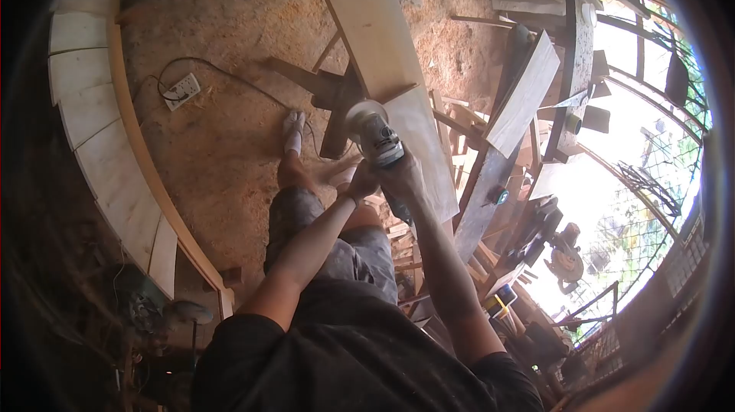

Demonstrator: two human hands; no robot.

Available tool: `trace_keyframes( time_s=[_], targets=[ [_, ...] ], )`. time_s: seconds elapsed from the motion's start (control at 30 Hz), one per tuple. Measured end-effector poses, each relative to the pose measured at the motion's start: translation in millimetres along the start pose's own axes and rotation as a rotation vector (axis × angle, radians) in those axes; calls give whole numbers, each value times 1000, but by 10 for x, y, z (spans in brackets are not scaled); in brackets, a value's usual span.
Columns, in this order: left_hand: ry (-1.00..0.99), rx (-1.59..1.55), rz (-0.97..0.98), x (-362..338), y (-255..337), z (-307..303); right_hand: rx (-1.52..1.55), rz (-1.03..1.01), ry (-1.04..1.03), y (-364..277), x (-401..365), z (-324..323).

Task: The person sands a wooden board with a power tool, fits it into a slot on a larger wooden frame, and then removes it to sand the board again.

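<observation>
An angle grinder (381,144) is held out in front of my body, its round disc (366,115) over the edge of a pale wooden board (427,153). My right hand (406,180) wraps around the grinder's body. Close beside it, my left hand (362,182) is closed at the grinder's left side; the part under its fingers is hidden. Beyond the disc, a long, wide plank (367,21) runs away from me, meeting the nearer board by a small raised strip (400,96).
A white power strip (183,92) lies on the dusty floor, with a dark cord (245,84) running towards my feet. A curved row of pale boards (96,106) stands at left. Scrap timber (524,94) is piled at right, near a circular-bladed machine (566,259) and a wire mesh fence.
</observation>
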State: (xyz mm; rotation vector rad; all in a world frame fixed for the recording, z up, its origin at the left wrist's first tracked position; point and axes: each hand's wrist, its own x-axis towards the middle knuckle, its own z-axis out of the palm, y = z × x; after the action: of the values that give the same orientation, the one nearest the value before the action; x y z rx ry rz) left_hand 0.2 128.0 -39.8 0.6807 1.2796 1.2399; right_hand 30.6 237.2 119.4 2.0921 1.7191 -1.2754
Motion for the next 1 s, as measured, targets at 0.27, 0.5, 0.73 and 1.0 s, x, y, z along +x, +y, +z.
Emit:
trace_keyframes(
  time_s=[0.27, 0.5, 0.73, 1.0],
  targets=[
    [-213, -193, -375, 74, 348, -129, 41, 137, 99, -133, 226, -574],
    [-142, -198, -237, 31, 133, -89, 210, 124, 97, -284, 129, -318],
    [-224, -238, -279, 81, -58, -105, 181, 6, 73, -327, 45, -350],
    [-262, -338, -322, 141, 239, -88, 186, 208, 181, -95, 254, -542]
  ],
)
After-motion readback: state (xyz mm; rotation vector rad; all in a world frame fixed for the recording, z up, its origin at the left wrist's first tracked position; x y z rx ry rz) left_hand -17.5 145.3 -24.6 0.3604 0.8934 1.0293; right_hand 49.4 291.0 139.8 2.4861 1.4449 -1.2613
